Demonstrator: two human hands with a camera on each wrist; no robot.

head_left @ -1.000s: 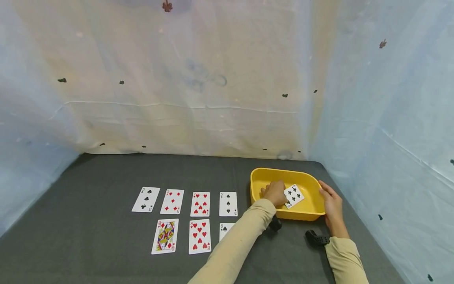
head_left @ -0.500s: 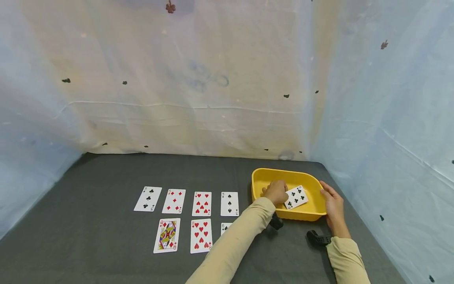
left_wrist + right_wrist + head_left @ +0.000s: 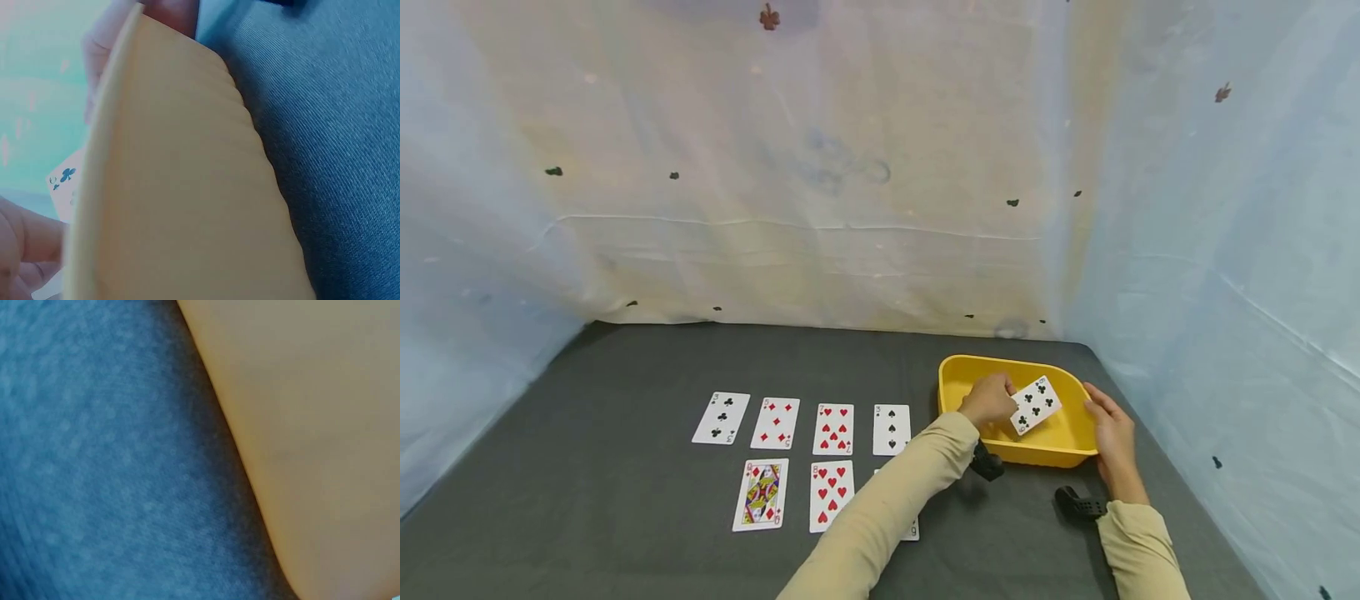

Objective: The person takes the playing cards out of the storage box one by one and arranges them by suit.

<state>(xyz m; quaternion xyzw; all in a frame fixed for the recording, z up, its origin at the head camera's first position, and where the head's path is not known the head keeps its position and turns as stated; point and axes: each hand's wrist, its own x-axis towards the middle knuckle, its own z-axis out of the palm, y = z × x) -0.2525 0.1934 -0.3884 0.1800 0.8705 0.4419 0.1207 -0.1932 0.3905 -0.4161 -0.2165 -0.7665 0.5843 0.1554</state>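
A yellow plastic tray (image 3: pixel 1026 457) stands on the right of the dark cloth. Reaching into it, my left hand (image 3: pixel 988 400) pinches a clubs playing card (image 3: pixel 1036 406), which is tilted with its face to the head camera. My right hand (image 3: pixel 1114 437) grips the tray's right end, thumb at the rim. In the left wrist view the tray wall (image 3: pixel 181 162) fills the middle; part of the card (image 3: pixel 65 178) shows behind it, near the left hand (image 3: pixel 31 240). Only the tray's outer wall (image 3: pixel 325 444) and the cloth fill the right wrist view; no fingers show there.
Face-up cards lie in two rows left of the tray: three of clubs (image 3: pixel 721 417), five of diamonds (image 3: pixel 776 423), seven of hearts (image 3: pixel 833 429), three of spades (image 3: pixel 891 429), queen of diamonds (image 3: pixel 761 495), eight of hearts (image 3: pixel 831 496). My left sleeve (image 3: pixel 880 521) mostly hides another. Pale sheets (image 3: pixel 820 275) hang behind.
Within the tray, the clubs card has turned and risen up and to the right in my left hand. My right hand keeps its grip on the tray. The whole head view has shifted slightly.
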